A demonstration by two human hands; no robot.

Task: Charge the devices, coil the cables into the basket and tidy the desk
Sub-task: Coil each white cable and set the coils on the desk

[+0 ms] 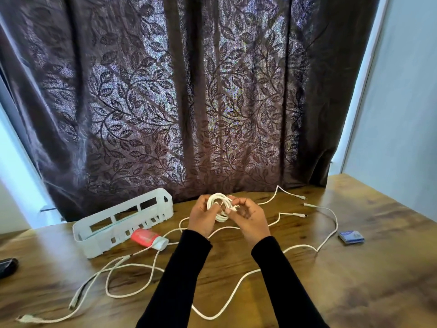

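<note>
I have a white cable coil raised above the wooden desk, wound into several round loops that stack loosely on one another, thin and plain, with no writing I can read on it. My left hand curls around the left side of the loops, and my right hand pinches the right side, its fingers bent in around the strands; both sleeves are black. The coil sits over the middle of the desk, toward its far edge, just in front of the curtain, a dark brown one with a leaf pattern. Below my hands, loose white cables trail in wide curves across the desk, with three plug ends lying near each other to the right and more plugs at the near left. To the left stands a white plastic basket with slotted sides, long and narrow. Touching its near side lies a red tube with a white cap; any print on it is too blurred to read. Well to the right rests a small blue packet, its label likewise illegible. A dark object pokes in at the left edge.
</note>
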